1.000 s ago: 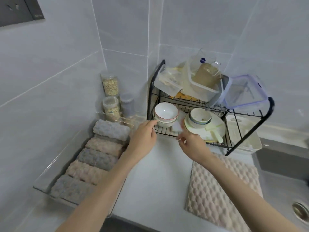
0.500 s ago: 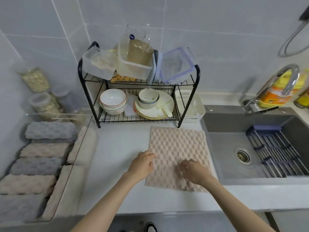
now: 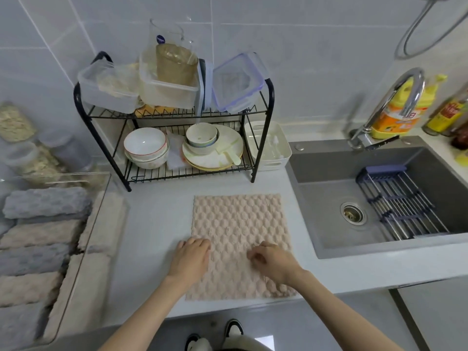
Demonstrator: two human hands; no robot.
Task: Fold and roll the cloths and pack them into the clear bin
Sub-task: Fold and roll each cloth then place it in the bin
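A pink bumpy cloth (image 3: 238, 224) lies spread flat on the white counter in front of me. My left hand (image 3: 191, 259) rests at its left edge with the fingers curled down onto the fabric. My right hand (image 3: 274, 259) sits on the near right part of the cloth, fingers curled and pinching at the surface. The clear bin (image 3: 100, 198) stands at the left of the counter. It holds several rolled cloths in a row, grey (image 3: 45, 202) and pink (image 3: 40, 233) ones alternating.
A black two-tier dish rack (image 3: 263, 138) with bowls, plates and plastic boxes stands behind the cloth. A white basket (image 3: 273, 150) sits beside it. The grey sink (image 3: 329, 203) with a faucet (image 3: 395, 102) is right of the cloth. Jars (image 3: 22, 153) stand behind the bin.
Both hands came back from the dish rack and settled on the pink cloth. My view turned from the bin toward the cloth and sink. The cloth still lies flat.
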